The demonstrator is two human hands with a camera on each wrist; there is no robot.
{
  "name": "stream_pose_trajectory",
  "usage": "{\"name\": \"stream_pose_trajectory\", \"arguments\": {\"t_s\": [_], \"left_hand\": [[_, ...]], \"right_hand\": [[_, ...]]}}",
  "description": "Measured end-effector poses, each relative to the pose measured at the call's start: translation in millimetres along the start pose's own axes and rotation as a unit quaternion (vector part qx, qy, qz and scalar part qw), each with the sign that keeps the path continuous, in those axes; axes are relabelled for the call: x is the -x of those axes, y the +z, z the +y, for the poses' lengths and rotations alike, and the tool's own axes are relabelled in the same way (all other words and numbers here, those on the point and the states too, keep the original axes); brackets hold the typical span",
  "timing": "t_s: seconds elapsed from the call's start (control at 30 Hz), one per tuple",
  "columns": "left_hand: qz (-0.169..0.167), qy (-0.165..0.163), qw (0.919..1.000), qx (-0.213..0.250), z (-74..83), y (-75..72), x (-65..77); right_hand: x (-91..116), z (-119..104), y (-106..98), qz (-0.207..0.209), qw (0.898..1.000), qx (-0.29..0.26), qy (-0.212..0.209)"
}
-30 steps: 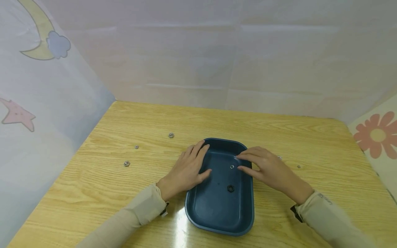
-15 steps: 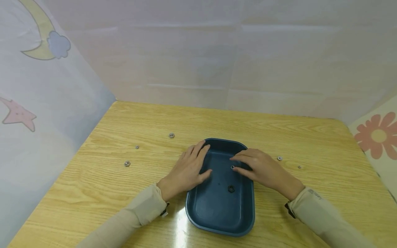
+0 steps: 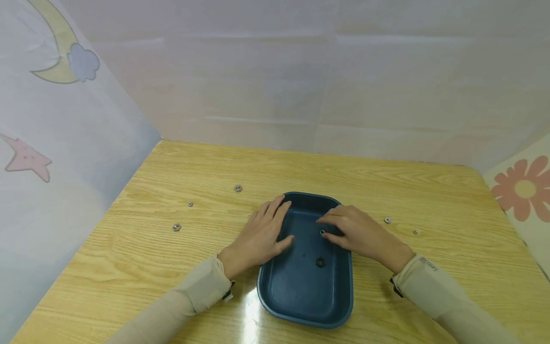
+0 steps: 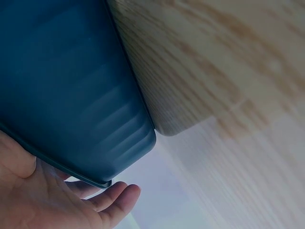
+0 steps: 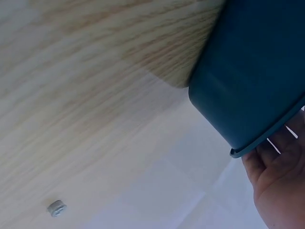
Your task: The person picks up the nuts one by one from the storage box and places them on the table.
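A dark blue tray (image 3: 296, 301) stands on the wooden table, holding a small silver nut (image 3: 322, 232) and a larger black nut (image 3: 320, 262). My left hand (image 3: 258, 236) rests over the tray's left rim, its fingers extended and loosely spread. Over the right rim, my right hand (image 3: 361, 234) reaches inside, with thumb and forefinger apart beside the small silver nut; the thumb tip partly covers that nut. Both wrist views show the tray's outer wall (image 4: 86, 95) from low down, so the fingertips inside are hidden there. In the right wrist view the fingers (image 5: 286, 148) pass over the rim.
Left of the tray lie three nuts: a far one (image 3: 238, 188), a small one (image 3: 190, 204) and a nearer one (image 3: 176, 227). To the right are a silver nut (image 3: 388, 220) and a tiny one (image 3: 415, 232). Printed cloth (image 3: 258, 86) hangs behind the table.
My right hand has moved left, further into the tray, bringing its thumb to the small silver nut. The silver nut right of the tray is now uncovered. My left hand stays put.
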State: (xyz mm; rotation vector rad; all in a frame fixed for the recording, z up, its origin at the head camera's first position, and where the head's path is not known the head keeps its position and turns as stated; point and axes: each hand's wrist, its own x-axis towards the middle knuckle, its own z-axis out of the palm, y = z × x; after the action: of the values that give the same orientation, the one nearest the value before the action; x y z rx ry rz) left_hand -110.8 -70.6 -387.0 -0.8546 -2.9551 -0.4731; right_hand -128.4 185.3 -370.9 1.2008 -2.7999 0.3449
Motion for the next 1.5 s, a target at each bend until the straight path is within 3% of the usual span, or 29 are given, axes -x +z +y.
{"name": "stream_pose_trajectory", "arguments": {"t_s": [0.23,0.8,1.27,1.5], "left_hand": [[0.001,0.0,1.0,0.008,0.2,-0.1,1.1],[0.002,-0.001,1.0,0.003,0.0,-0.9,1.2],[0.001,-0.007,0.9999,0.015,0.7,0.0,0.7],[0.003,-0.006,0.9999,0.015,-0.1,0.3,0.9]], "right_hand": [[-4,-2,2,-0.037,0.999,-0.002,0.019],[-15,-5,2,-0.08,0.996,0.02,0.024],[-21,-6,9,-0.08,0.994,0.07,0.011],[-21,-8,10,-0.059,0.994,0.087,0.003]]}}
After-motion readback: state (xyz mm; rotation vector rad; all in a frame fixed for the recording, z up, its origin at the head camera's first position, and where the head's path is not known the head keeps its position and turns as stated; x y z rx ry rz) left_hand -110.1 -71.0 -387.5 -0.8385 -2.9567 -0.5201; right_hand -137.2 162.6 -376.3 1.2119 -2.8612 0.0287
